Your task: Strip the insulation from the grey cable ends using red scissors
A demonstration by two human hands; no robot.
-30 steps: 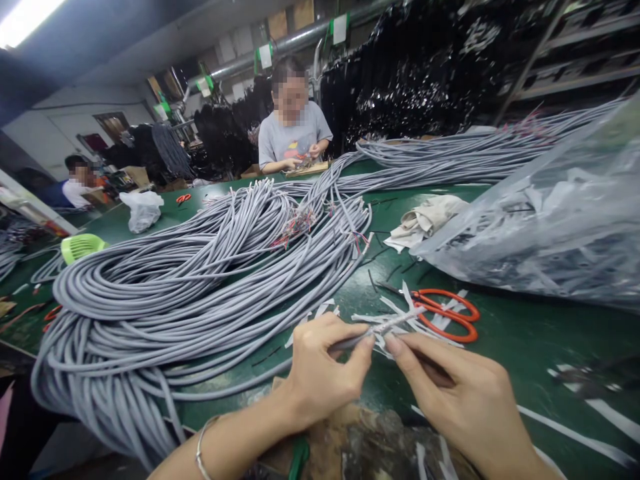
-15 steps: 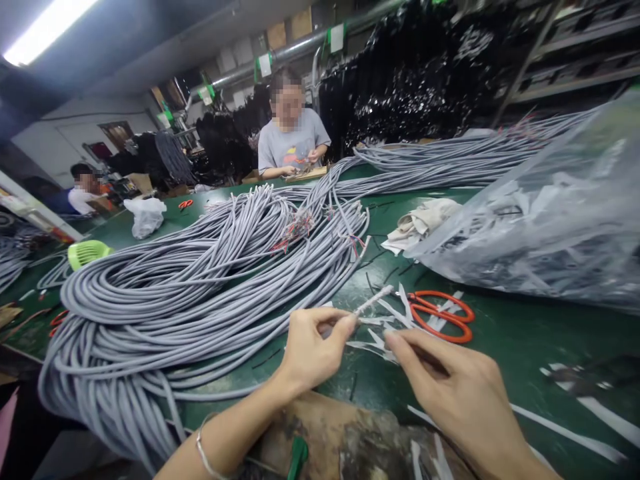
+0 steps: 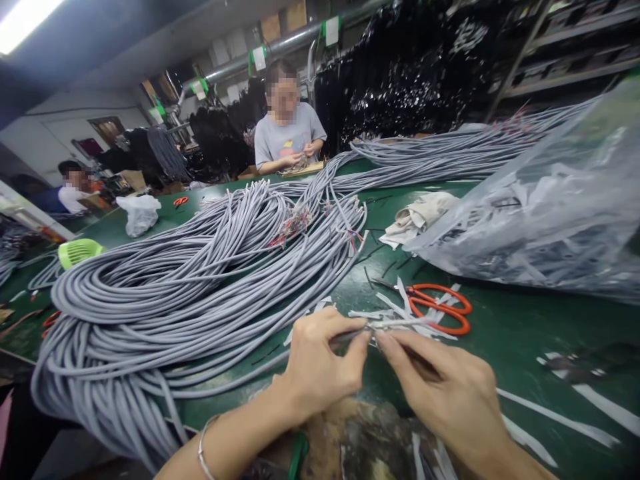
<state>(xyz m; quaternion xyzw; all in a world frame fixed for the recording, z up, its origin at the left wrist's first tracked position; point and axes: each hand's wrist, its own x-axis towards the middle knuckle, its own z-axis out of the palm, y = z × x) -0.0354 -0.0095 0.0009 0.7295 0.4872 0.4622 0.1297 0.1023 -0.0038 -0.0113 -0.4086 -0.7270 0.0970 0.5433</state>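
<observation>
Between thumb and finger, my left hand [image 3: 327, 353] pinches a grey cable near its end. The cable's white end [image 3: 400, 323] points to the right, past my left fingertips. My right hand [image 3: 445, 373] is closed, thumb against fingers, at this white end and close beside the left fingertips. Whether a thin strip is also pinched there is hidden. Just beyond both hands lie loose white strips [image 3: 397, 303] and orange-handled scissors [image 3: 443, 309], whose blades are partly among the strips.
Large coils of grey cable [image 3: 165, 287] cover the left and middle of the green table [image 3: 520, 320]. A clear plastic bag [image 3: 545, 227] of white strips stands at right, beside a crumpled cloth [image 3: 420, 215]. Pliers [image 3: 585, 367] lie at far right. A co-worker [image 3: 289, 133] sits opposite.
My right hand has moved left and now meets the cable end beside my left fingertips. The white end, tilted up before, now lies nearly level. The view has shifted slightly.
</observation>
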